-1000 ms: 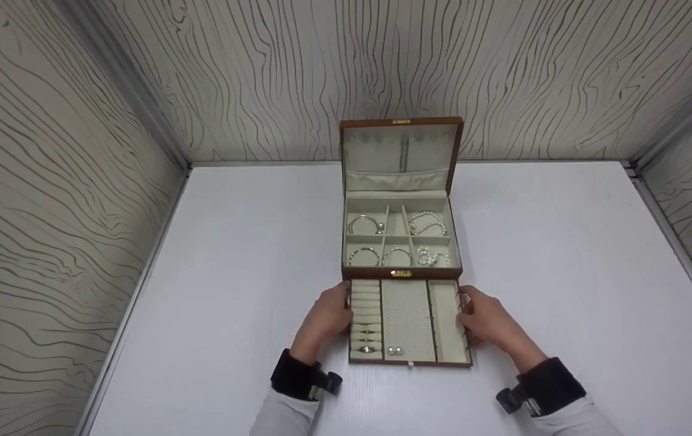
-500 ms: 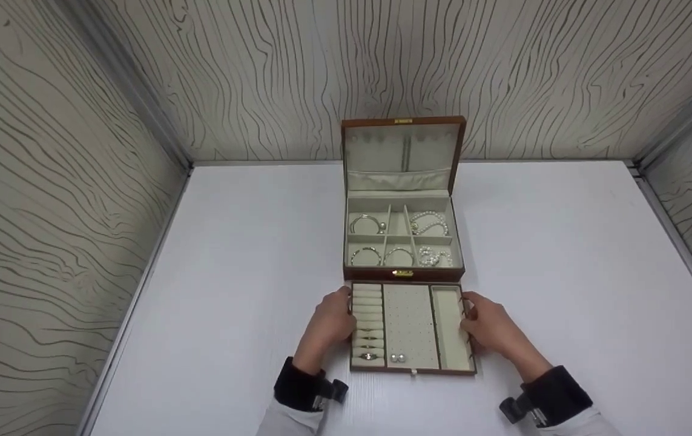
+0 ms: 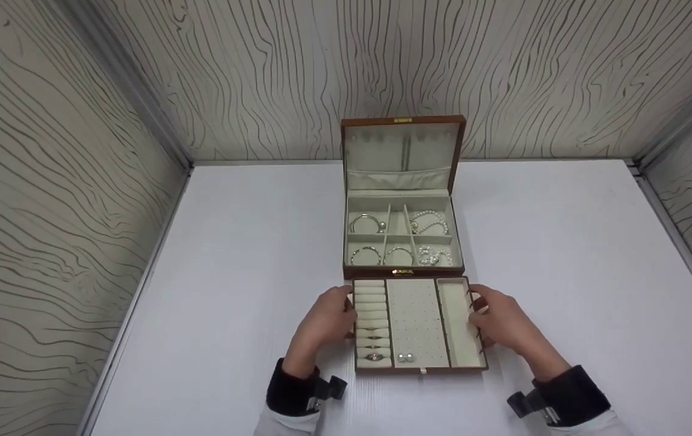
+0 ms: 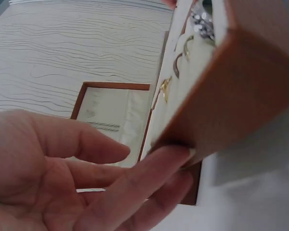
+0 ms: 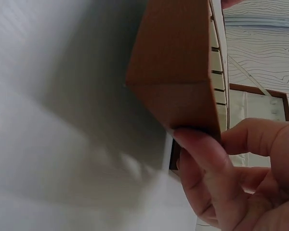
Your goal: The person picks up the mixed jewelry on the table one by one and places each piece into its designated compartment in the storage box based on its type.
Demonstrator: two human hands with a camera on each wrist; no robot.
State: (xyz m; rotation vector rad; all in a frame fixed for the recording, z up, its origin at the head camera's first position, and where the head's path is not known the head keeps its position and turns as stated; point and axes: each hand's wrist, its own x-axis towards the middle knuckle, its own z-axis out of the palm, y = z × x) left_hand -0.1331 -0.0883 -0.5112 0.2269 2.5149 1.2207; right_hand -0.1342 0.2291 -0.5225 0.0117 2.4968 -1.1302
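Both hands hold a brown jewelry tray (image 3: 415,315) by its two sides, close in front of the open jewelry box (image 3: 376,273). In the head view my left hand (image 3: 324,315) grips the left side, and its fingertips show against the brown wall (image 4: 221,96) in the left wrist view. My right hand (image 3: 506,321) pinches the opposite side between thumb and fingers; a shadow spreads under the tray in the right wrist view. Several rings (image 3: 374,357) sit in the cream ring rolls. A pair of pearl earrings (image 3: 405,358) is on the perforated middle panel. The right-hand slot holds nothing.
The box's lid (image 3: 403,151) stands raised at the back. Bracelets (image 3: 365,256) and pearl strands (image 3: 429,222) lie in its compartments. The white table (image 3: 249,272) is bounded by patterned walls (image 3: 261,79) behind and at both sides.
The tray first came a little toward me, then shifted right and looks larger in the head view. Both hands kept their hold on it. The box stayed in place.
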